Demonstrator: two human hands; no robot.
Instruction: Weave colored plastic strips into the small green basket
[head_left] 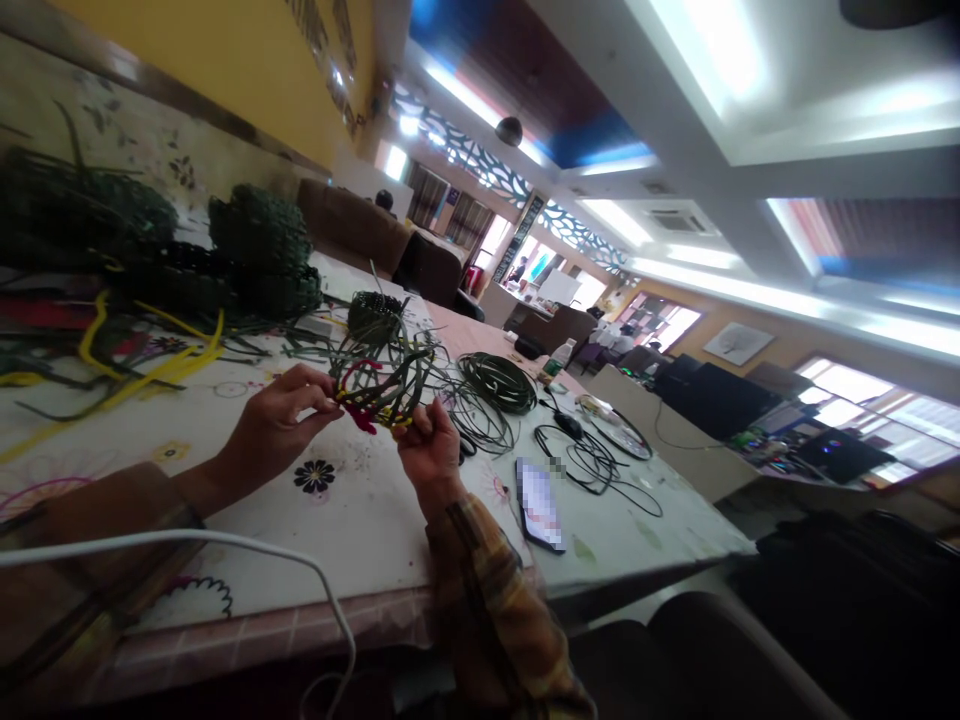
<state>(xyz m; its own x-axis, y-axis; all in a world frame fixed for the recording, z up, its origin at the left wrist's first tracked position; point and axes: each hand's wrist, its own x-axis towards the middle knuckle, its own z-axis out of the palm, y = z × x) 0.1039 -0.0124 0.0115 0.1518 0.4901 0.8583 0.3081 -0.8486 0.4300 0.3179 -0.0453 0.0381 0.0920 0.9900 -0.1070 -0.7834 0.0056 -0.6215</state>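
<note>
Between my two hands is a small woven piece (375, 400) of dark green strips with yellow and red strands, raised a little above the table. My left hand (296, 410) pinches its left edge between thumb and fingers. My right hand (431, 445) is closed on its right edge, fingers curled. Loose green ends stick up and outward from the piece. Just behind it stands a small dark woven basket (375, 316). A coil of flat green strip (496, 383) lies to the right of the piece. Dark scissor-like handles (466, 446) show partly behind my right hand.
Yellow strips (165, 370) and dark green woven bundles (262, 245) crowd the table's left. On the right lie a phone (540, 505), black cable (592, 460) and a plastic bottle (558, 362). A white cable (225, 540) crosses in front of my left sleeve. Desks with monitors (705, 395) stand beyond.
</note>
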